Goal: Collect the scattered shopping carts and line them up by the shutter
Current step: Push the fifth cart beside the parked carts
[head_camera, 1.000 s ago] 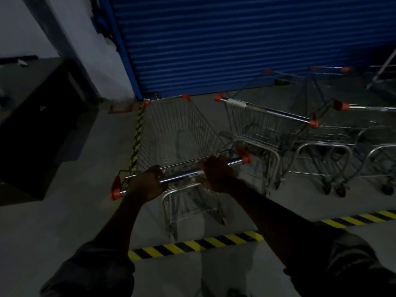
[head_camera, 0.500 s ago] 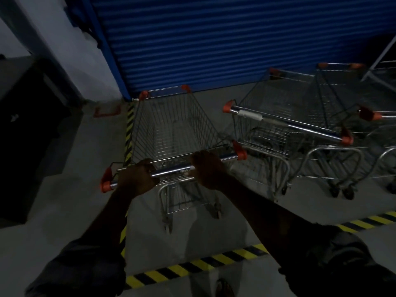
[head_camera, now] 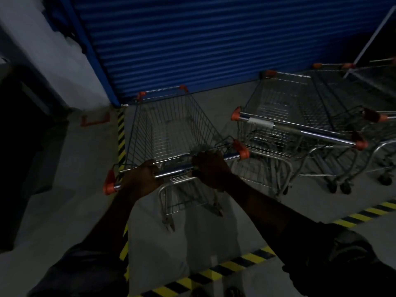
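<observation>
Before the ribbed blue shutter [head_camera: 214,43], on a smooth grey concrete floor [head_camera: 64,200] with yellow-black hazard tape [head_camera: 121,136], stands a wire-mesh shopping cart [head_camera: 171,129] with orange plastic corner caps. Its front end almost reaches the bottom of the shutter. The left hand [head_camera: 139,181] is wrapped fully around the shiny metal handle bar [head_camera: 177,169], fingers closed on it, and the right hand [head_camera: 211,170] has the same closed grip further right. A small label on the bar is too blurred to read. Just beside, on the right, a second cart [head_camera: 285,116] has pale tape wound on its handle, with more carts [head_camera: 353,99] behind it.
</observation>
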Available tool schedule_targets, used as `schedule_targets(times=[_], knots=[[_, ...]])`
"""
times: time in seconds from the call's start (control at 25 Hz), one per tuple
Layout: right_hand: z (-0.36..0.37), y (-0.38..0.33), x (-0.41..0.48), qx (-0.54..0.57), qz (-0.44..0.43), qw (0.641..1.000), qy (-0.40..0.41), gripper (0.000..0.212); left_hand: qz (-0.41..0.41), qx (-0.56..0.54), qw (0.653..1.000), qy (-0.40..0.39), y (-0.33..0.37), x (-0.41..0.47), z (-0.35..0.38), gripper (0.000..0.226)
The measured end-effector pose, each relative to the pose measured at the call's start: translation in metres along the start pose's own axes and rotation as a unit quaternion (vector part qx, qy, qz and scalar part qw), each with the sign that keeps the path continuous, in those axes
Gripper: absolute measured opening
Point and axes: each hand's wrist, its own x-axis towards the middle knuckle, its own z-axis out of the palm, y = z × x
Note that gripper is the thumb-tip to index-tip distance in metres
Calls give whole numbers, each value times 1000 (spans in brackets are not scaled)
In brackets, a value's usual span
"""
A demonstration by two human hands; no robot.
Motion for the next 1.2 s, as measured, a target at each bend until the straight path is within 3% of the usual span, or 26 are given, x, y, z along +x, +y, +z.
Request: schedule_targets(times=[0.16,0.32,0.48,0.56,0.64,0.76,0.88,1.04,1.2], knots=[[1,-3,-4,27,2,999,25,47,-19,-8,1000,-12,-5,-2,4,58],[0,-1,-12,38,-13,998,44,46,-35,-11,999,-13,-2,-4,7,38],[-9,10,-20,106,-2,994,36,51,-68,-53,996,-38,7,0,13,73],[-6,25,-31,122,6,991,54,49,-47,-52,997,-15,20,0,9,84],[-5,43,-43,131,3,990,61,53,17,-8,1000,22,46,3,8,86],[-10,66,-51,146,-3,987,65,56,61,36,997,4,102,23,11,75],[-7,85,-50,97,-22,992,75,42,5,35,999,-16,136,39,20,75],[7,91,-50,82,-60,991,91,37,-22,47,998,45,130,27,26,88],[19,67,-47,94,-66,993,33,41,-16,51,999,12,119,14,19,95]])
